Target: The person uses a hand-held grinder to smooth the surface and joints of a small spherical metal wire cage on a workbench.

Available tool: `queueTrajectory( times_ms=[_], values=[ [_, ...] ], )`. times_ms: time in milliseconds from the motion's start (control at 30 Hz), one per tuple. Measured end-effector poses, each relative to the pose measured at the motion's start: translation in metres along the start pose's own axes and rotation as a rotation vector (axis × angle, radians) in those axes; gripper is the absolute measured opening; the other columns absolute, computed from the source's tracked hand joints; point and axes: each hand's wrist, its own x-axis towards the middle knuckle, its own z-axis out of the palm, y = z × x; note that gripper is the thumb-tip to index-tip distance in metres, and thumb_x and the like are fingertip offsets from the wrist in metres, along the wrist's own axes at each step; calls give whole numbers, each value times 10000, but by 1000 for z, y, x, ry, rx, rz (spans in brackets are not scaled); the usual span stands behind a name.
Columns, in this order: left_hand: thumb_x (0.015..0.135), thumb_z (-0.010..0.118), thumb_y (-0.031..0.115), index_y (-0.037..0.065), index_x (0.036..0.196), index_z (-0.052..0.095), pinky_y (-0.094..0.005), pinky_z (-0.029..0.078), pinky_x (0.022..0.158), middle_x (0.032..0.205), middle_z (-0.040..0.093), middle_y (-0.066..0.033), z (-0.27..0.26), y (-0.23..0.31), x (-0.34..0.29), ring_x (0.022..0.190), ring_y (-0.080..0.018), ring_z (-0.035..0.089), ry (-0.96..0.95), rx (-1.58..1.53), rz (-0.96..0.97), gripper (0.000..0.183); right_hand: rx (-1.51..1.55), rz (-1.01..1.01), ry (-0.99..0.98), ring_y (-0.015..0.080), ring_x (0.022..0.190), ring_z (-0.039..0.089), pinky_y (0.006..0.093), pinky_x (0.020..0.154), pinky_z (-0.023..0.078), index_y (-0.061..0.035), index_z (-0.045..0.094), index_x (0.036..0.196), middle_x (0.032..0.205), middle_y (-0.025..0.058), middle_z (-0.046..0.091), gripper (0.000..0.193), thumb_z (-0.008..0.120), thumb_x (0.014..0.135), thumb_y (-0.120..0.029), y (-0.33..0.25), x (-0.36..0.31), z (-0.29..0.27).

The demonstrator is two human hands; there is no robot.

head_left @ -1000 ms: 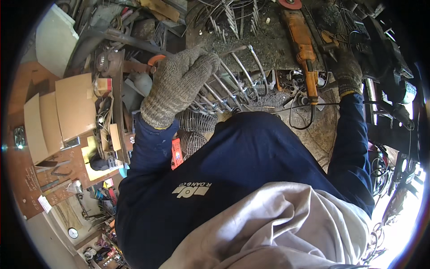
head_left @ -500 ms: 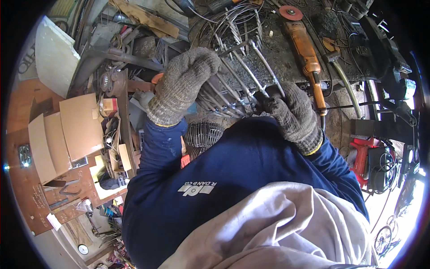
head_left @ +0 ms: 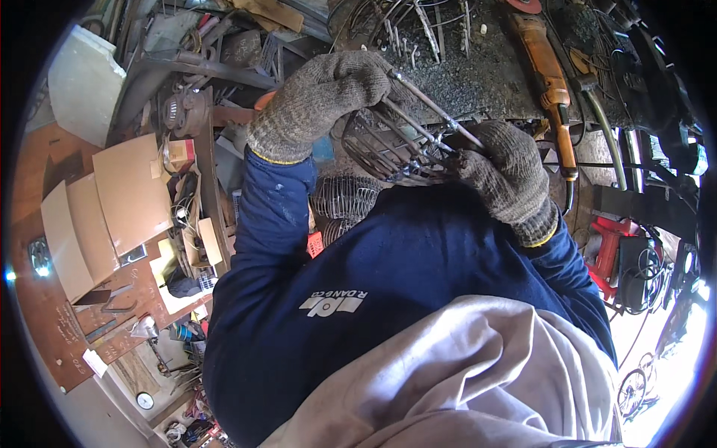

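Between my two hands is a metal rod frame (head_left: 407,123), built of several thin bars joined by lumpy weld spots. My left hand (head_left: 328,97), in a grey-brown knit glove, is closed round its far left end. My right hand (head_left: 504,172), gloved alike, grips the right end, where the bars run into the palm. The frame hangs tilted close to my chest, off the bench. Its lower right part is partly hidden behind my right glove and the dark blue shirt (head_left: 418,261).
On the dark workbench (head_left: 478,82) lie an orange angle grinder (head_left: 544,63), a hammer (head_left: 601,127) and loose wires with metal rods (head_left: 426,30). A round wire guard (head_left: 343,198) sits below the bench edge. Cardboard (head_left: 131,201) stands left, a red machine (head_left: 609,250) right.
The frame has tipped, its far edge turning toward me, and both hands have shifted with it. The bench and grinder now appear higher and farther right in the picture.
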Motion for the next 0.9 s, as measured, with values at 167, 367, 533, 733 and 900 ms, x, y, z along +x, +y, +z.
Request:
queueTrajectory(
  times_ms=[167,367,533,733,900],
  values=[
    [877,725,256,-1,1174,608,-222,449,716,887,598,28,-6,3,-1,812,-75,539,-49,25,-21,410,15,25,-22,294,726,643,369,662,505,-7,684,1019,825,142,652,291,706,861,-251,-2,1,1],
    [849,739,344,-45,1272,539,-263,455,825,934,609,-18,-16,-5,-1,879,-112,550,-72,145,-66,609,18,42,-8,291,752,658,363,678,512,-6,682,1033,844,141,662,304,704,867,-260,-4,1,2],
    [888,710,285,-6,1248,569,-236,452,763,936,598,11,-5,-17,-7,846,-95,544,61,48,81,484,53,113,-43,300,772,664,369,688,515,-6,683,1033,858,149,667,311,703,866,-267,-7,3,1],
    [914,663,240,-7,1210,592,-254,459,854,1016,627,-4,-4,-25,-13,954,-97,550,181,-15,26,392,15,117,-82,311,788,666,373,699,521,-10,689,1031,882,157,675,292,702,865,-250,-5,8,4],
    [948,614,295,25,1196,610,-294,480,885,1087,653,-51,-1,-36,-23,1016,-176,598,340,340,49,367,70,170,-68,296,783,668,365,701,522,-12,696,1021,886,156,677,294,698,869,-263,-2,6,6]
  ],
)
